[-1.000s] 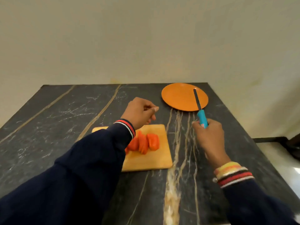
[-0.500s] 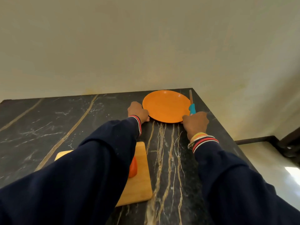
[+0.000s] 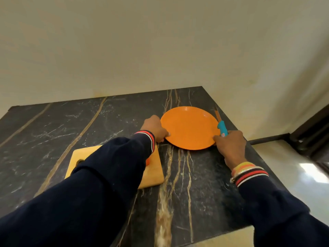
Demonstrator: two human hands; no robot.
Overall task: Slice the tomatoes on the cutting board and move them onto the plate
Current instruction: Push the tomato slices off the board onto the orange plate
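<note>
An empty orange plate [image 3: 188,127] lies on the dark marble counter. My left hand [image 3: 155,128] grips its left rim. My right hand [image 3: 230,145] pinches the plate's right rim and also holds a knife with a teal handle [image 3: 222,128], blade pointing away past the plate. The wooden cutting board [image 3: 153,172] lies nearer, left of the plate. My left sleeve covers most of it. Only a sliver of the sliced red tomato [image 3: 147,161] shows beside the sleeve.
The counter [image 3: 71,125] ends at a pale wall behind and drops off at its right edge close to the plate. A shiny floor [image 3: 292,168] and dark furniture [image 3: 309,134] lie beyond that edge.
Both hands went from above the board out to the plate and took hold of its rims. The plate now sits a little nearer the board, and the view has shifted.
</note>
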